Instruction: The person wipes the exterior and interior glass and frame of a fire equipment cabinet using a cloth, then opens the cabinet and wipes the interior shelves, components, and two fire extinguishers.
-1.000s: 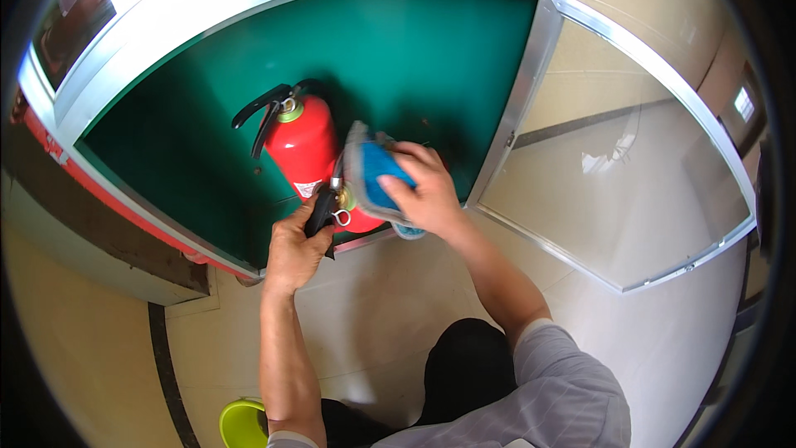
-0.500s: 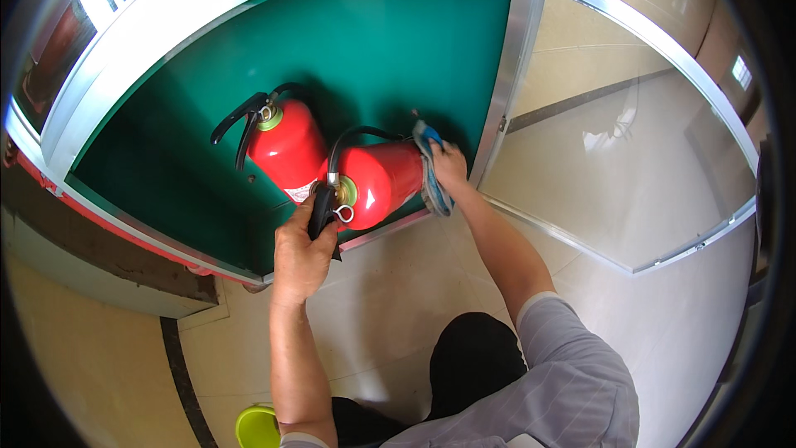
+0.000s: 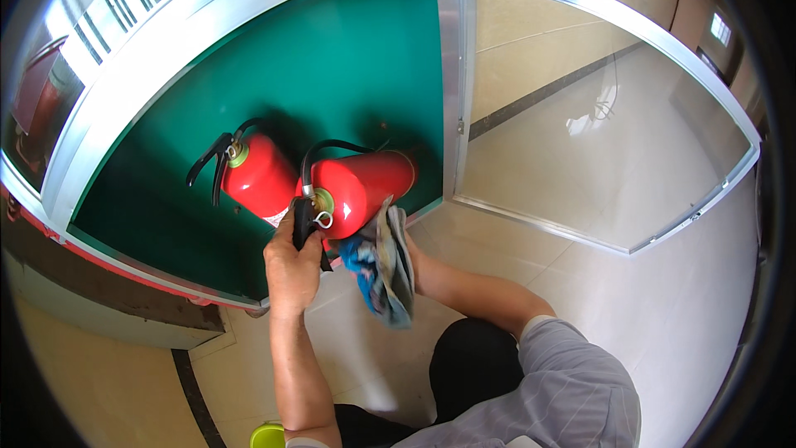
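Observation:
My left hand is wrapped round the black handle of a red fire extinguisher, which tilts over with its base toward the right side of the cabinet. A metal ring pin and a black hose show at its neck. Against the near side of this extinguisher, my right hand has a blue and grey cloth; the cloth hides most of the fingers. Just left stands a second red fire extinguisher with a black lever, its lower part covered by the first and by my left hand.
Both extinguishers are in a green-backed cabinet with a silver metal frame. Its glazed door stands open to the right, over the tiled floor. A yellow-green bucket is at the lower edge, beside my left forearm.
My right hand has brought the cloth from the extinguisher's base nearer to me and to the left, along its near side. The left hand keeps its hold on the handle.

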The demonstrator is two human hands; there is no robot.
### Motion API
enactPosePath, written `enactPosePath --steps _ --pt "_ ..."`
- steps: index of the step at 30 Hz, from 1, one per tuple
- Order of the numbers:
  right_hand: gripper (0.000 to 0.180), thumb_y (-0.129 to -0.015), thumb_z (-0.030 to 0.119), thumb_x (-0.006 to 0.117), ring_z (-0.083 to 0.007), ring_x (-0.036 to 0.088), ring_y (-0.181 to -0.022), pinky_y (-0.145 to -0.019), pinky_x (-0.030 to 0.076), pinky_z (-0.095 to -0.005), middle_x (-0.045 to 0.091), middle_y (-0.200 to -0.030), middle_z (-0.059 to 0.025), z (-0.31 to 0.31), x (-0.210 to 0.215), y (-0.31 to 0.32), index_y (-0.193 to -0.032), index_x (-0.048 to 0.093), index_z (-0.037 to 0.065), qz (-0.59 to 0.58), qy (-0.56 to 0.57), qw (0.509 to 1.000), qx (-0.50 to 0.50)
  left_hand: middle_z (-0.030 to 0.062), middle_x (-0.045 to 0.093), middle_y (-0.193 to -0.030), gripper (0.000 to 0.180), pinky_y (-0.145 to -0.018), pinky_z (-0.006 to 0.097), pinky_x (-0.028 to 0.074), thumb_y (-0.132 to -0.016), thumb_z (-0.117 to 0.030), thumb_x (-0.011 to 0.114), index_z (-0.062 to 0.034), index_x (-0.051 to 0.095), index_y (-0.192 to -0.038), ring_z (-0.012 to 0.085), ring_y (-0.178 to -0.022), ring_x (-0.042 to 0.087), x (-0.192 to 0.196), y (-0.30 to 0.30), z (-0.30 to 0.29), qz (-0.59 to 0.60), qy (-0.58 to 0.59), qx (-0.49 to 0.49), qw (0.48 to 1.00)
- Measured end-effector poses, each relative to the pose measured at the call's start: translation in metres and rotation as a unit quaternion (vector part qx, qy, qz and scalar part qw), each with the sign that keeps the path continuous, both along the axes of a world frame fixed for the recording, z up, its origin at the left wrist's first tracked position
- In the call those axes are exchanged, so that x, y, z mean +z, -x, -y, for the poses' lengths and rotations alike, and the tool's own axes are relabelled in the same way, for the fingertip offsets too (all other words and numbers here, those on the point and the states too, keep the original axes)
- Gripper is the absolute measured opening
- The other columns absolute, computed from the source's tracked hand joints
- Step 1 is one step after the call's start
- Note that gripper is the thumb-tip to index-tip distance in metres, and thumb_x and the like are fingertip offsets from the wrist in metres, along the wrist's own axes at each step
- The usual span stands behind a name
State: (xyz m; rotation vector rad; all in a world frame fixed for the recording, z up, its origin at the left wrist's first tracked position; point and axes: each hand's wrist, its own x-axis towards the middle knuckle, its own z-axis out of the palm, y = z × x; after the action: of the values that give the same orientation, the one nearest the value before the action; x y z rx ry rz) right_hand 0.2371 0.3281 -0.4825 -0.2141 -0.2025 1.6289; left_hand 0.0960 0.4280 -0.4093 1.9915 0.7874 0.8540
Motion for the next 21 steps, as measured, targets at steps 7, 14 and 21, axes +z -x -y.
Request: enactPosePath --steps 7,14,21 --pt "0.086 -0.083 0.08 0.042 -0.0195 0.063 -0.073 -0.065 0.055 -0.0315 0.061 -0.1 -0.0123 -0.014 -0.04 -0.015 -0.121 0.055 0.004 -0.03 -0.062 0.998 -0.002 0.0132 0.063 -0.074 0.037 -0.061 0.03 0.048 -0.085 -0.008 0.059 0.0026 0.061 -0.12 0.0145 -0.065 0.061 0.07 -0.047 0.029 -0.085 -0.045 -0.004 0.995" --pt "0.041 -0.097 0.04 0.048 -0.019 0.059 -0.084 -0.079 0.053 -0.0323 0.061 -0.093 -0.0083 0.015 0.038 -0.071 -0.115 0.054 0.004 0.077 -0.102 0.947 -0.293 0.0308 0.065 -0.089 0.034 -0.084 0.048 0.05 -0.086 -0.025 0.06 0.0044 0.067 -0.101 0.0462 -0.091 0.063 0.1 -0.132 -0.029 -0.134 -0.202 -0.011 0.97" --pt "0.021 -0.097 0.018 0.053 -0.035 0.062 -0.082 -0.075 0.049 -0.0424 0.064 -0.096 -0.0181 -0.016 0.04 -0.136 -0.104 0.06 0.0 0.529 0.091 0.612 -0.58 0.0296 0.064 -0.094 0.033 -0.085 0.048 0.049 -0.093 -0.025 0.053 0.0052 0.066 -0.089 0.0478 -0.092 0.06 0.097 -0.21 -0.068 -0.134 -0.276 -0.014 0.952"
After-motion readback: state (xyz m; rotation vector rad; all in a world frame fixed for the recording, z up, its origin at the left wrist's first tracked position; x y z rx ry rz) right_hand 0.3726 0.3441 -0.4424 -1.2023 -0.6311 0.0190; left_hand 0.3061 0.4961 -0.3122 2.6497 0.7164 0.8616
